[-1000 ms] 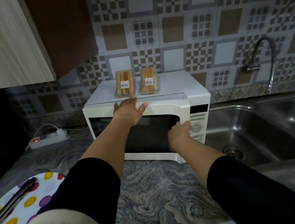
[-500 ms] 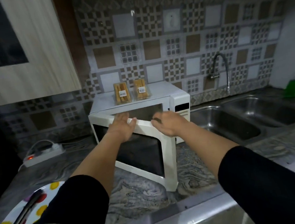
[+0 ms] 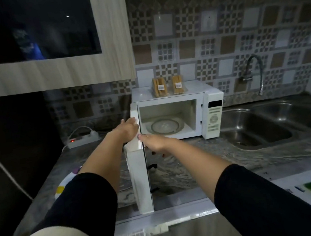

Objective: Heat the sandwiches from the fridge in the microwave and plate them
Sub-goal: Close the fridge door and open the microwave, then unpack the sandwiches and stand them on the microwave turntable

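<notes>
White and standing on the marbled counter (image 3: 222,154), the microwave (image 3: 211,99) is showing its cavity, with the door (image 3: 138,170) swinging out edge-on toward the camera. The left hand (image 3: 127,127) is resting on the door's outer top edge, its grip flat and loose, clasping nothing. The right hand (image 3: 154,142) is lying against the inner side of the door, fingers spread, also holding nothing. Two wrapped sandwiches (image 3: 168,88) are standing side by side on top of the microwave. A glass turntable (image 3: 164,125) is sitting inside. A spotted plate (image 3: 65,184) is lying on the counter at the left, and a steel sink (image 3: 268,126) is lying to the right.
</notes>
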Available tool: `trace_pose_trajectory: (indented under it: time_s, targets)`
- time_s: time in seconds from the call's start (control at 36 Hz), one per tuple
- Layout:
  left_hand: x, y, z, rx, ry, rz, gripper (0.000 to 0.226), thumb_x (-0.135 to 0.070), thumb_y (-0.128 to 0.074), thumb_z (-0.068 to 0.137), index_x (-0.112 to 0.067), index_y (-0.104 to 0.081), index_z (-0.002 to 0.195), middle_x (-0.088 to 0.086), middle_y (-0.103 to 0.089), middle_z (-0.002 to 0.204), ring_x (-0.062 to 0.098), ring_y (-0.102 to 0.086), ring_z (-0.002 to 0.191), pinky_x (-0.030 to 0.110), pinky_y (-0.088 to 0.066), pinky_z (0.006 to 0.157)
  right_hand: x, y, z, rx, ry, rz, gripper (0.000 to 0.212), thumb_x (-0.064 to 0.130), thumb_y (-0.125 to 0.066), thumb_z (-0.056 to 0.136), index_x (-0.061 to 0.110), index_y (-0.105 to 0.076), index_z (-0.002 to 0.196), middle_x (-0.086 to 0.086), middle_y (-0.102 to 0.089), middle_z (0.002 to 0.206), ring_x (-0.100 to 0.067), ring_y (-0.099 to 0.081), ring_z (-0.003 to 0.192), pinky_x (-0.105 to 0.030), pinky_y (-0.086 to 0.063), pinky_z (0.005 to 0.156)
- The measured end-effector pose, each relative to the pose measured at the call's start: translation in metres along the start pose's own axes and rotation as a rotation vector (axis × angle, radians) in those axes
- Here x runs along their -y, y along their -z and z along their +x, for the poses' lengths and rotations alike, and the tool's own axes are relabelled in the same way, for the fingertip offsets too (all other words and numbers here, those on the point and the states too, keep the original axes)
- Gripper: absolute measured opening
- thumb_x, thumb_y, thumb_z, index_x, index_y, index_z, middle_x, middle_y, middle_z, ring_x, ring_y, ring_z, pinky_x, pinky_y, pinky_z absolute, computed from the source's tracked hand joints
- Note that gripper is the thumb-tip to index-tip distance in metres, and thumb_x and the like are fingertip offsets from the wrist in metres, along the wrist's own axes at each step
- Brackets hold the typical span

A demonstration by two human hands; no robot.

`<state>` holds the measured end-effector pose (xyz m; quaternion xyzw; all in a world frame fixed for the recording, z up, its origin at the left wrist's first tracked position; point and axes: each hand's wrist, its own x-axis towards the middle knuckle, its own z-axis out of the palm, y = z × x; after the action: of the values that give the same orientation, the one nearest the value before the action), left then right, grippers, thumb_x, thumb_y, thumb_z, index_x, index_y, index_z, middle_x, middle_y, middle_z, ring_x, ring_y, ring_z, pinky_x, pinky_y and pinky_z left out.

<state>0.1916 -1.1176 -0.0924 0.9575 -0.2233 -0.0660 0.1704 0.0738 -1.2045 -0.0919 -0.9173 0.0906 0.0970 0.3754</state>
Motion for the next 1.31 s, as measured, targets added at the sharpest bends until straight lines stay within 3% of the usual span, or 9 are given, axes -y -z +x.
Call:
trace_pose_trajectory:
  time_s: [0.14,0.33,0.5,0.58,0.67,0.83,1.03,1.19,1.31]
  targets:
    - [0.021,0.008,-0.012,-0.022,0.058,0.006,0.049,-0.026,-0.024,0.104,-0.015,-0.021,0.151,0.008,-0.011,0.16,0.032,-0.009,0.148,0.048,-0.011,0.119,0.022,-0.02,0.002,-0.005,0.006,0.012,0.059,0.046,-0.016,0.102,0.016,-0.016,0.153,-0.008,-0.022,0.158,-0.028,-0.03,0.141,-0.037,-0.031,0.108]
    - [0.024,0.009,-0.02,0.007,0.016,0.059,0.047,-0.013,-0.018,0.105,-0.009,-0.01,0.152,0.005,-0.003,0.161,0.033,0.005,0.148,0.054,-0.015,0.117,0.027,-0.019,-0.004,0.009,0.027,0.02,0.056,0.044,-0.016,0.103,0.018,-0.018,0.152,-0.005,-0.022,0.158,-0.027,-0.032,0.14,-0.035,-0.033,0.104]
    - [0.029,0.016,-0.011,-0.002,-0.048,0.074,0.045,-0.027,-0.024,0.103,-0.014,-0.03,0.146,0.006,-0.019,0.159,0.026,0.003,0.149,0.052,-0.012,0.119,0.018,-0.004,0.001,0.028,0.031,-0.034,0.057,0.046,-0.016,0.103,0.018,-0.014,0.153,-0.004,-0.016,0.16,-0.025,-0.025,0.144,-0.035,-0.027,0.111]
    - [0.023,0.022,0.0,-0.035,-0.043,0.072,0.05,-0.036,-0.029,0.102,-0.009,-0.036,0.143,0.007,-0.022,0.157,0.026,0.003,0.149,0.051,-0.014,0.119,0.009,0.011,0.009,-0.039,0.033,-0.034,0.059,0.046,-0.018,0.103,0.015,-0.015,0.154,-0.004,-0.012,0.16,-0.025,-0.018,0.146,-0.035,-0.023,0.114]
    - [0.009,0.028,0.013,-0.074,-0.032,0.034,0.057,-0.041,-0.031,0.102,-0.009,-0.028,0.148,0.007,-0.016,0.159,0.028,0.003,0.149,0.047,-0.014,0.12,-0.002,0.033,0.025,-0.128,0.024,-0.083,0.061,0.048,-0.024,0.102,0.016,-0.018,0.153,-0.003,-0.014,0.16,-0.023,-0.014,0.147,-0.032,-0.016,0.116]
    - [-0.028,0.039,0.057,-0.142,-0.058,-0.027,0.063,-0.044,-0.04,0.099,-0.011,-0.024,0.15,0.01,-0.019,0.158,0.03,-0.009,0.148,0.044,-0.016,0.121,-0.034,0.093,0.065,-0.367,-0.053,-0.013,0.07,0.044,-0.05,0.095,0.015,-0.02,0.152,-0.01,-0.032,0.154,-0.029,-0.034,0.139,-0.033,-0.032,0.109]
    - [-0.078,0.039,0.126,-0.159,-0.038,-0.022,0.073,-0.048,-0.041,0.097,-0.012,-0.012,0.153,0.011,-0.018,0.159,0.03,-0.022,0.145,0.037,-0.023,0.117,-0.071,0.165,0.123,-0.619,-0.122,-0.029,0.068,0.04,-0.056,0.089,0.015,-0.029,0.146,-0.014,-0.037,0.144,-0.033,-0.043,0.129,-0.037,-0.039,0.104]
    - [-0.11,0.028,0.193,-0.165,0.07,-0.112,0.103,-0.069,-0.056,0.078,-0.022,-0.004,0.153,0.01,-0.017,0.159,0.032,-0.022,0.144,0.045,-0.027,0.116,-0.089,0.216,0.171,-0.687,-0.126,-0.011,0.08,0.046,-0.06,0.085,0.016,-0.02,0.147,-0.017,-0.033,0.139,-0.035,-0.038,0.129,-0.042,-0.037,0.105]
    - [-0.127,0.022,0.23,-0.163,0.138,-0.189,0.108,-0.061,-0.058,0.08,-0.019,0.012,0.152,0.012,-0.021,0.157,0.033,-0.028,0.141,0.043,-0.032,0.114,-0.092,0.242,0.204,-0.69,-0.129,-0.002,0.087,0.048,-0.062,0.084,0.019,-0.014,0.15,-0.018,-0.031,0.142,-0.036,-0.037,0.13,-0.043,-0.035,0.107]
